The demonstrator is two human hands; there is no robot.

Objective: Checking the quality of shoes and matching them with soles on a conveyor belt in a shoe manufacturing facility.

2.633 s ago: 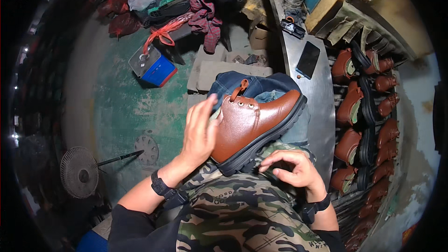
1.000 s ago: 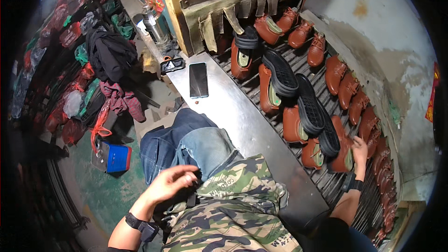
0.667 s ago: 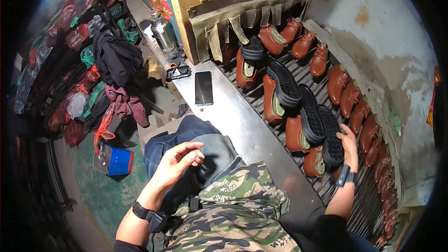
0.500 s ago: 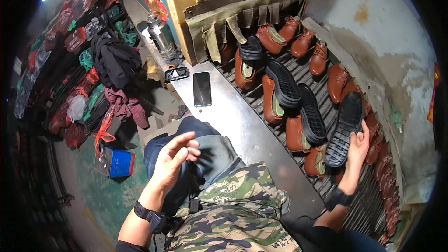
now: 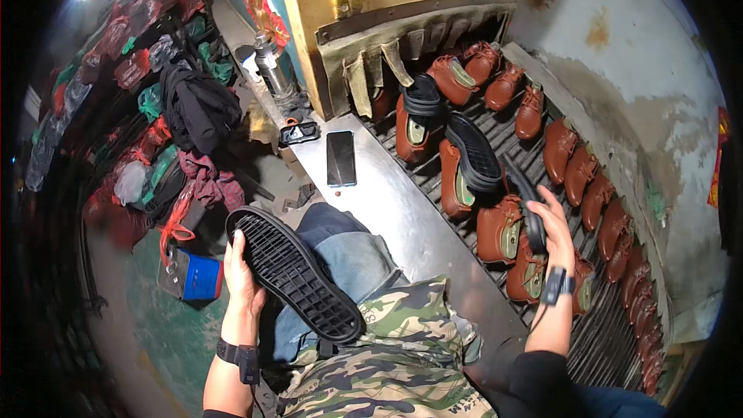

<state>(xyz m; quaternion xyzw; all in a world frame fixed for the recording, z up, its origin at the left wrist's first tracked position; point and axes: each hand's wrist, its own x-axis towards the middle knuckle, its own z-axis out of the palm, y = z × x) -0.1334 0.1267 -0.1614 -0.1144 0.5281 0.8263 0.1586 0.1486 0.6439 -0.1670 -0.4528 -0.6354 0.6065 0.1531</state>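
Observation:
My left hand (image 5: 243,271) grips a black shoe sole (image 5: 294,272) over my lap, its gridded inner side facing up. On the right, my right hand (image 5: 556,228) has hold of a second black sole (image 5: 529,209), which is tilted nearly edge-on above the brown shoes; some of its fingers are hidden. Just left of that hand, another black sole (image 5: 474,151) rests on a brown shoe (image 5: 453,178). A further black sole (image 5: 422,95) lies on a brown shoe (image 5: 411,135) farther back.
Brown shoes (image 5: 582,174) line the slatted rack (image 5: 503,128) along the wall. A metal ledge (image 5: 422,224) beside my legs bears a phone (image 5: 340,159) and a black case (image 5: 299,133). A flask (image 5: 271,66) stands behind them. Bagged goods (image 5: 131,70) and a blue box (image 5: 203,275) are at left.
The sole that was in my right hand is gone from there, and my left hand, empty before, now holds a sole. My right hand has moved left onto another sole, which has tipped up.

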